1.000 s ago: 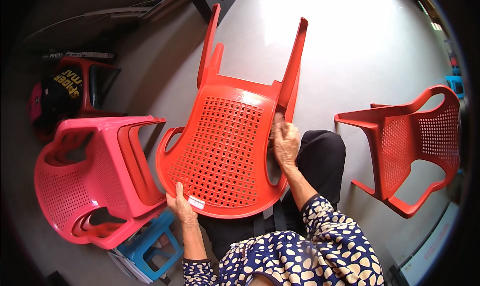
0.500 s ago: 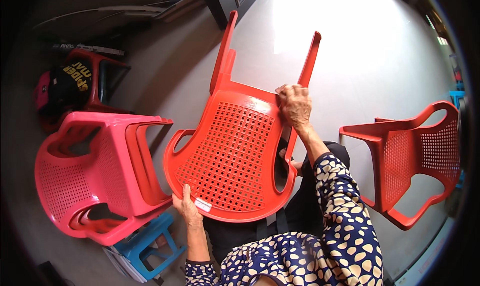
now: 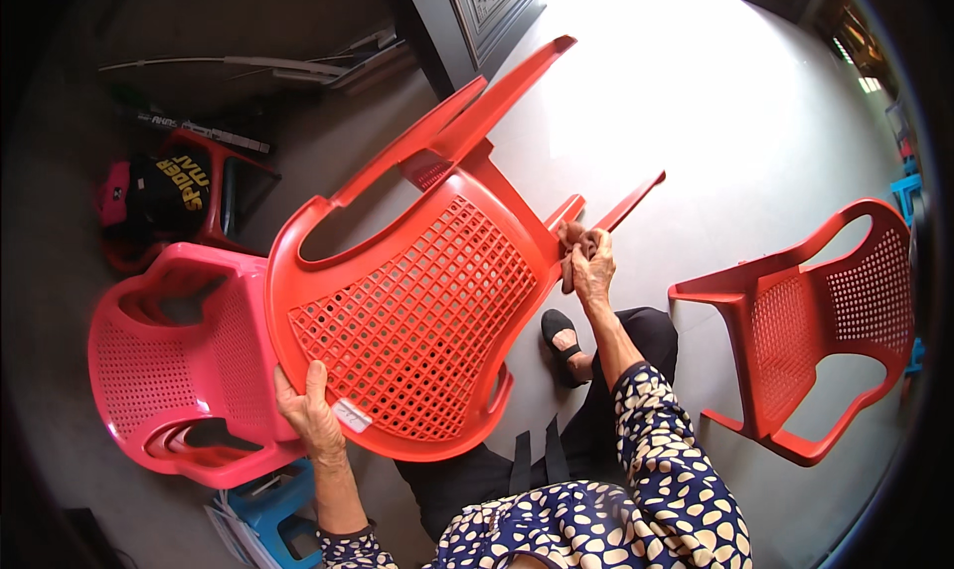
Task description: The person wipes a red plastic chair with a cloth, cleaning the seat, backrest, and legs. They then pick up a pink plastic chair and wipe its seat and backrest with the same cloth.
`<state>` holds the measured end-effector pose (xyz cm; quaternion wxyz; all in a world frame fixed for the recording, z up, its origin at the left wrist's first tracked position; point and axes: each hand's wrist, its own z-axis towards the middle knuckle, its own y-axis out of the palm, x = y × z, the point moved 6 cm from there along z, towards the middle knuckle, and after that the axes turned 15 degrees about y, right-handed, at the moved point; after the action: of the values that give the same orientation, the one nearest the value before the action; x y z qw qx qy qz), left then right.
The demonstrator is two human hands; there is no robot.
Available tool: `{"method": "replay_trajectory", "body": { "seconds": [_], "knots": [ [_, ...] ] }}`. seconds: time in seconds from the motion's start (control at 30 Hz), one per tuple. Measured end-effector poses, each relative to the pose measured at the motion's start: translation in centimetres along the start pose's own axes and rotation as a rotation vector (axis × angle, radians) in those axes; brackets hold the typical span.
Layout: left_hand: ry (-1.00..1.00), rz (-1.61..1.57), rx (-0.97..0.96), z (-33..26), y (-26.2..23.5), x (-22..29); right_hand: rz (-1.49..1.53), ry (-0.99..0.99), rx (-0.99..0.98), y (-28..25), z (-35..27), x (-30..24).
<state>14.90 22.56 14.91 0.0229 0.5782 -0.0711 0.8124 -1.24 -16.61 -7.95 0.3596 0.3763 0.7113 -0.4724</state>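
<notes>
A red plastic chair (image 3: 417, 311) with a perforated back lies tipped in front of me, its legs pointing away toward the upper right. My left hand (image 3: 310, 415) grips the lower rim of its backrest beside a small white sticker. My right hand (image 3: 588, 263) presses a brownish cloth (image 3: 571, 246) against the chair's seat edge near a leg. My foot in a black shoe (image 3: 562, 342) rests on the floor under that hand.
A stack of pink chairs (image 3: 174, 370) stands at the left, touching the red chair. Another red chair (image 3: 815, 330) stands at the right. A blue stool (image 3: 263, 514) sits below the pink stack. A dark red chair with a black cap (image 3: 184, 196) is at far left. A dark door (image 3: 477, 2) rises at the top.
The red chair has been turned and tilted so its legs swing to the upper right. My right hand moved along the seat edge toward the leg with the cloth. My left hand kept its grip.
</notes>
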Motion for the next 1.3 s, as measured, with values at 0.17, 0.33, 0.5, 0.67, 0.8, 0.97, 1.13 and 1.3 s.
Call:
{"method": "replay_trajectory", "body": {
  "seconds": [0.17, 0.33, 0.5, 0.67, 0.8, 0.97, 1.13, 1.3],
  "knots": [
    [0.185, 0.345, -0.141, -3.0, 2.0, 5.8, 0.03, -0.189, 0.224, -5.5, -2.5, -5.3],
    [0.151, 0.525, -0.176, -8.4, 1.0, 6.6, 0.064, -0.949, 0.051, -4.8, -7.1, -18.8],
    [0.053, 0.348, -0.086, -12.6, -0.3, 5.4, -0.551, -0.848, -0.061, -1.1, -3.2, -19.8],
    [-0.068, 0.23, -0.027, -15.7, -1.9, 3.6, -0.767, -0.579, 0.001, -1.8, 6.1, -20.8],
    [-0.164, 0.228, -0.052, -16.7, -2.0, 3.9, -0.932, -0.377, 0.239, -3.3, 12.3, -22.3],
    [-0.272, 0.043, -0.226, -15.4, -1.2, 4.0, -1.061, -0.235, 0.272, -4.6, 14.0, -22.9],
    [-0.432, -0.231, -0.038, -13.8, -1.4, 2.3, -1.015, -0.321, 0.258, -4.2, 14.0, -21.7],
    [-0.431, -0.376, -0.207, -10.3, 0.8, 3.3, -0.838, -0.645, 0.169, -2.8, 6.8, -20.6]
  ]
}}
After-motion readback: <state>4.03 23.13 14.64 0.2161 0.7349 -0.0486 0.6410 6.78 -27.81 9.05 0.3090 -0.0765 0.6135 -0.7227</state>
